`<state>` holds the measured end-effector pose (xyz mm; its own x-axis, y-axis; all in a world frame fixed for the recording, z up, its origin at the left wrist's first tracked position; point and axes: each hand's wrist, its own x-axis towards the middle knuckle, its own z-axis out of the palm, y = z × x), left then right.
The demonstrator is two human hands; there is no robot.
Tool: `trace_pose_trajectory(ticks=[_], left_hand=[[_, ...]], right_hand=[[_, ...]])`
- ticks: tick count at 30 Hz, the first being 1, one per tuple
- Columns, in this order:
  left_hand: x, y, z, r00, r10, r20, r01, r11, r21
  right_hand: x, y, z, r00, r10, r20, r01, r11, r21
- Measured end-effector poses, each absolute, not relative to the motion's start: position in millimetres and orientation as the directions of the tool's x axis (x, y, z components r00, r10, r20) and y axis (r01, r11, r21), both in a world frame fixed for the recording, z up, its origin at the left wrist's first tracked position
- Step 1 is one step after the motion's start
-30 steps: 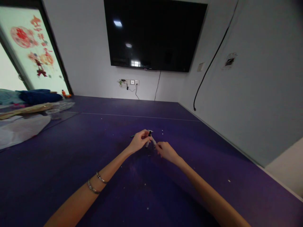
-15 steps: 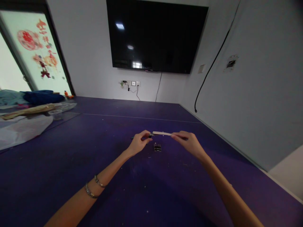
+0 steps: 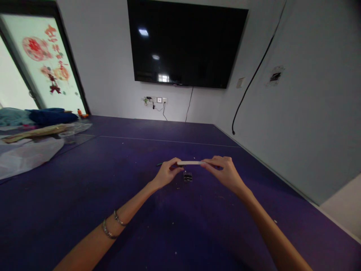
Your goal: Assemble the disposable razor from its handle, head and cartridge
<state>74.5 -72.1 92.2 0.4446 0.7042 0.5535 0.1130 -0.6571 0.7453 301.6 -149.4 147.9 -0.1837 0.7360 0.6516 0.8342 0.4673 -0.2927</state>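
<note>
My right hand (image 3: 225,172) pinches one end of a slim white stick (image 3: 190,163), which lies nearly level. Its other end reaches the fingertips of my left hand (image 3: 167,174). Those fingers are closed on a small dark piece (image 3: 181,166), mostly hidden under the stick and too small to name. Just below the stick, a small black boxy part (image 3: 187,177) rests on the purple surface (image 3: 158,233). Behind my left hand, the tip of a thin dark object (image 3: 159,164) shows.
Clear plastic sheeting (image 3: 36,156), a flat tan piece (image 3: 39,132) and folded blue cloth (image 3: 52,116) lie at the left. A black cable (image 3: 252,79) hangs along the right wall. A large television (image 3: 186,43) is mounted on the back wall.
The white stick has shifted left and slightly down, so its end now covers much of the small dark piece at my left fingertips. Both hands keep their grips.
</note>
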Motion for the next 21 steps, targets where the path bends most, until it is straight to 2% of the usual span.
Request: trace_pose_trajectory(ticks=[6, 12, 17, 21], left_hand=[[75, -73, 94, 0.402, 0.719, 0.568, 0.118, -0.655, 0.746], [73, -73, 96, 0.414, 0.703, 0.579, 0.096, -0.666, 0.740], [72, -73, 100, 0.394, 0.701, 0.594, 0.106, -0.677, 0.728], [70, -70, 99, 0.400, 0.691, 0.602, 0.109, -0.688, 0.718]], right_hand=[[303, -147, 145, -0.115, 0.725, 0.679, 0.834, 0.442, -0.330], [292, -153, 150, -0.159, 0.720, 0.676, 0.795, 0.499, -0.345], [298, -150, 148, -0.092, 0.716, 0.692, 0.803, 0.465, -0.374], [292, -153, 150, -0.144, 0.715, 0.684, 0.793, 0.496, -0.353]])
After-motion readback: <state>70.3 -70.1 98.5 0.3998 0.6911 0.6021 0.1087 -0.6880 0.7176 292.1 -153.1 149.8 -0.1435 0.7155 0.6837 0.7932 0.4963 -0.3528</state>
